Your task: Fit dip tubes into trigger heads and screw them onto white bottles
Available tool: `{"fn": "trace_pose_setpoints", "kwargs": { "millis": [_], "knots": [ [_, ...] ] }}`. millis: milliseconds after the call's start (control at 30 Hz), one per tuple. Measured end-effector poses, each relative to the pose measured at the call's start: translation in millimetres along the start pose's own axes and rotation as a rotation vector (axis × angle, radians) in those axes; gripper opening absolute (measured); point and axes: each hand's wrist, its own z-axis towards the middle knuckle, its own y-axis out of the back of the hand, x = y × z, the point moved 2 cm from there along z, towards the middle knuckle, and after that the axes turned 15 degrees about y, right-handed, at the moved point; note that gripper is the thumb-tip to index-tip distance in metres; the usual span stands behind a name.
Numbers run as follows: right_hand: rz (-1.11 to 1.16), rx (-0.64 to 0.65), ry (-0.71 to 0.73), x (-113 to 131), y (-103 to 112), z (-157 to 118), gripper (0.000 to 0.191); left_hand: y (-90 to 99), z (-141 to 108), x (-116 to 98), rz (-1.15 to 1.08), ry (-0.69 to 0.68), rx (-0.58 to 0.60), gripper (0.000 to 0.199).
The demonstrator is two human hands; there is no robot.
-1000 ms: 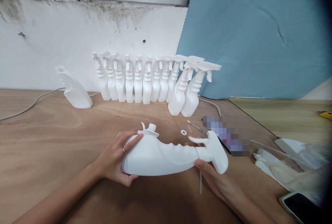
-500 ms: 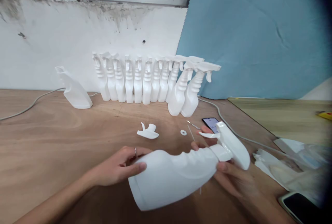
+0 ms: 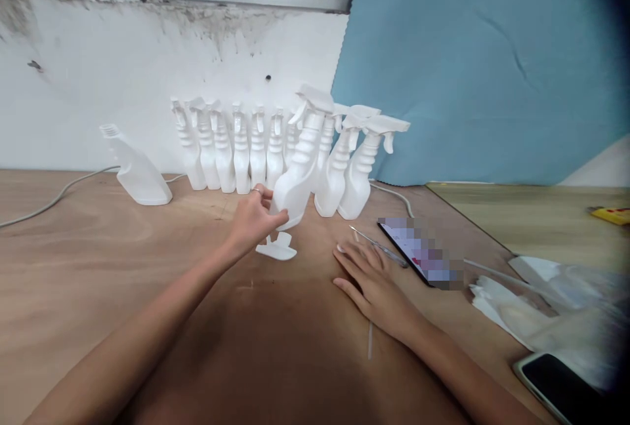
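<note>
Near its base, my left hand [image 3: 256,216] grips a white spray bottle [image 3: 297,179], thumb on the near side. The bottle is upright with a slight tilt, in front of a row of similar spray bottles [image 3: 241,156]. Just below it on the table lies a loose white trigger head [image 3: 277,248]. My right hand [image 3: 371,284] rests palm down on the table, fingers stretched out and a little apart. Under and beside it a thin clear tube [image 3: 370,341] shows in part. A slim metal tool [image 3: 377,243] lies beyond the fingers.
A bottle without a head [image 3: 142,176] stands at the left by a grey cable [image 3: 63,195]. To the right lie a lit phone [image 3: 416,251], plastic bags [image 3: 531,313] and a dark-screened phone [image 3: 556,385]. Blue cloth [image 3: 467,71] hangs behind.
My left hand has carried the spray bottle forward and turned it upright by the row. My right hand has let go of its neck and now lies on the table, covering the white washer's spot.
</note>
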Motion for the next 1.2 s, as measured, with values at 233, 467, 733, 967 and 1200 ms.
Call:
{"fn": "trace_pose_setpoints", "kwargs": {
  "millis": [233,467,733,967,1200],
  "knots": [
    [0.068,0.018,0.064,2.3,1.9,-4.7,0.037,-64.9,39.2,3.3,0.088,-0.043,-0.081,0.031],
    [0.172,-0.065,0.069,0.1,0.1,-6.1,0.036,-94.8,48.3,-1.7,0.155,-0.098,-0.096,0.032],
    [0.22,-0.065,0.045,0.6,-0.6,-6.3,0.036,-106.5,62.9,-7.5,0.184,-0.057,-0.059,0.044],
    [0.18,-0.081,0.009,-1.6,-4.9,-10.2,0.037,-72.3,47.1,6.6,0.26,-0.155,0.052,0.043],
    [0.204,-0.071,0.011,1.0,-5.4,-5.7,0.041,-14.5,-13.3,56.4,0.318,-0.276,0.273,0.027]
  ]
}}
